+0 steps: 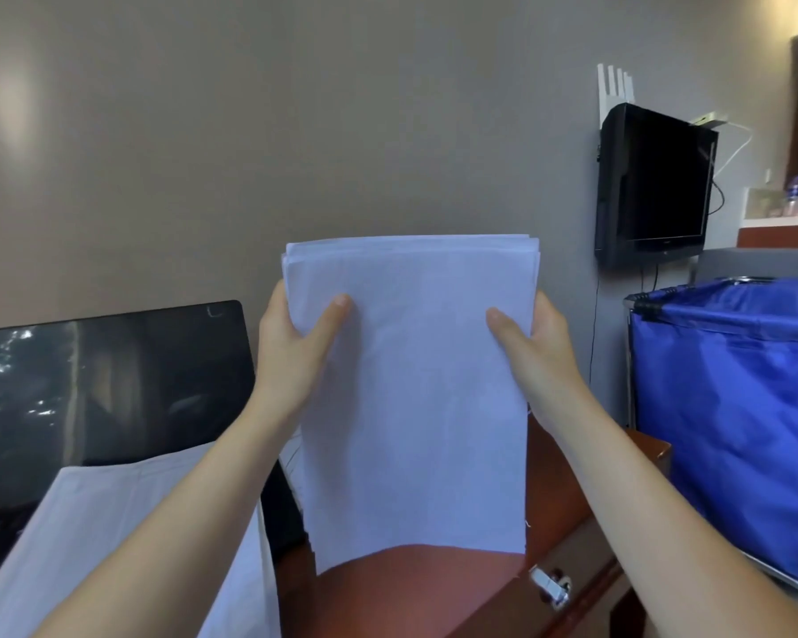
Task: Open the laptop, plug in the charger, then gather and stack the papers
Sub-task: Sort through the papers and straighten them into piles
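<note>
At the reddish desk (411,587), before a grey wall (296,108), 2 hands (286,356) (544,356) grip papers (411,384).

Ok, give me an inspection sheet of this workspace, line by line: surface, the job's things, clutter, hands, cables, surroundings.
Surface: reddish wooden desk, metal drawer handle at its front.
Job's things: stack of papers held upright over the desk, top edges slightly uneven; laptop open at the left, screen dark; charger not seen.
Clutter: large white sheet lying over the laptop's lower part.
Hands: left hand grips the stack's left edge, right hand its right edge, thumbs on the front.
Cables: thin dark cable hanging down the wall below the TV; white cable beside its top.
Surroundings: grey wall, the TV mounted on it, blue fabric cart at the right.
</note>
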Demonstrator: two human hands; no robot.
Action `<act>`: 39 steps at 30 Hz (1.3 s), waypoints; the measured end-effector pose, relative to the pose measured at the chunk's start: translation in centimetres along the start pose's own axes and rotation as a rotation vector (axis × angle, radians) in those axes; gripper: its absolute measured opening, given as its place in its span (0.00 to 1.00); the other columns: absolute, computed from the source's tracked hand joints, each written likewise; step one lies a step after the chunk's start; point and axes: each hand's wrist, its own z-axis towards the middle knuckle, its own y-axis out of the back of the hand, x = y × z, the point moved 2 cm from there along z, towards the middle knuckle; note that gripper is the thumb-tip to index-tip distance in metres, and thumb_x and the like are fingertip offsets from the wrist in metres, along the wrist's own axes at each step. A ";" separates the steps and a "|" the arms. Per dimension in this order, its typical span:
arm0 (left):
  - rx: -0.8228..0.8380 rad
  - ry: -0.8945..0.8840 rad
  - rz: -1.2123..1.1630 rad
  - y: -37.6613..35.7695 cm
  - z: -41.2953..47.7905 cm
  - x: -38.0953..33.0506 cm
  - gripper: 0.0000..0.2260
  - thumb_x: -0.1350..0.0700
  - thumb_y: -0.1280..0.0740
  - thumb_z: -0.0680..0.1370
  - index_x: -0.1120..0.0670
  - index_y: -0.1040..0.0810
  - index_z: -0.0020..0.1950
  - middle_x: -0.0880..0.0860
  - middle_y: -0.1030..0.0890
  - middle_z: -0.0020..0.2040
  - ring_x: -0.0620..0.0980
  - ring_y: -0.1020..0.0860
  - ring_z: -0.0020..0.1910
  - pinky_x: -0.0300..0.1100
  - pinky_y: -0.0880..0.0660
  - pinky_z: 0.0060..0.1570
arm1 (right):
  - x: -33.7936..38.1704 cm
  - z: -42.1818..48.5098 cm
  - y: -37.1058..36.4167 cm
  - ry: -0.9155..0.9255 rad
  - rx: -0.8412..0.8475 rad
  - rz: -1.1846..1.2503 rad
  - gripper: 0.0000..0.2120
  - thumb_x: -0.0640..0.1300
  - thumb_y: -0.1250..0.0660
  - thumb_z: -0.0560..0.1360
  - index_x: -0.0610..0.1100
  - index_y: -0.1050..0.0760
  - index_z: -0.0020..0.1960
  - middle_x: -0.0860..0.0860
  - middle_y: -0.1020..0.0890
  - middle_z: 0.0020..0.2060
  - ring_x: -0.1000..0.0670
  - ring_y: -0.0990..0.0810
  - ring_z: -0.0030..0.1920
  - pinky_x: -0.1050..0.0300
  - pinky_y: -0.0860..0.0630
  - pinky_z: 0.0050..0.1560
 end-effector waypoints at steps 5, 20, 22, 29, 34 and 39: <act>0.006 -0.099 0.049 -2.1 0.5 -1.9 0.11 0.57 0.32 0.76 0.44 0.28 0.54 0.45 0.21 0.53 0.40 0.21 0.51 0.35 0.25 0.50 | 0.7 0.5 -2.0 0.150 -0.101 -0.099 0.15 0.33 0.41 0.78 0.52 0.29 0.53 0.61 0.22 0.46 0.66 0.22 0.45 0.70 0.26 0.49; -0.099 0.338 0.031 -1.3 5.1 -1.9 0.21 0.42 0.37 0.77 0.49 0.45 0.32 0.46 0.41 0.29 0.45 0.43 0.27 0.32 0.45 0.21 | 2.0 4.9 -2.4 -0.121 -0.252 0.008 0.22 0.52 0.35 0.72 0.49 0.49 0.34 0.49 0.45 0.33 0.46 0.46 0.35 0.53 0.49 0.36; -0.139 0.333 0.043 -1.5 5.3 -1.8 0.21 0.49 0.38 0.77 0.49 0.48 0.31 0.45 0.46 0.26 0.46 0.47 0.25 0.35 0.50 0.22 | 2.3 5.3 -2.7 -0.107 -0.293 -0.047 0.21 0.44 0.37 0.73 0.50 0.50 0.33 0.52 0.46 0.30 0.49 0.48 0.35 0.54 0.51 0.35; -0.219 0.392 0.061 -1.4 5.4 -1.3 0.14 0.54 0.40 0.73 0.50 0.45 0.33 0.48 0.43 0.31 0.49 0.45 0.34 0.42 0.48 0.32 | 2.0 5.8 -2.2 -0.176 -0.310 -0.117 0.07 0.42 0.39 0.72 0.47 0.30 0.35 0.53 0.30 0.33 0.51 0.33 0.36 0.59 0.36 0.36; -0.277 0.420 0.045 -1.2 5.7 -1.3 0.06 0.52 0.45 0.76 0.53 0.34 0.41 0.53 0.36 0.38 0.50 0.39 0.38 0.43 0.44 0.34 | 2.7 5.5 -2.7 -0.096 -0.302 -0.144 0.07 0.41 0.40 0.75 0.49 0.26 0.41 0.54 0.21 0.37 0.52 0.26 0.39 0.60 0.31 0.37; -0.169 0.290 0.077 -2.0 4.1 -1.0 0.21 0.40 0.41 0.77 0.53 0.39 0.34 0.46 0.38 0.31 0.48 0.38 0.30 0.41 0.42 0.33 | 2.0 3.8 -2.6 -0.037 -0.006 -0.258 0.21 0.47 0.31 0.73 0.55 0.33 0.64 0.56 0.23 0.49 0.59 0.24 0.48 0.64 0.26 0.44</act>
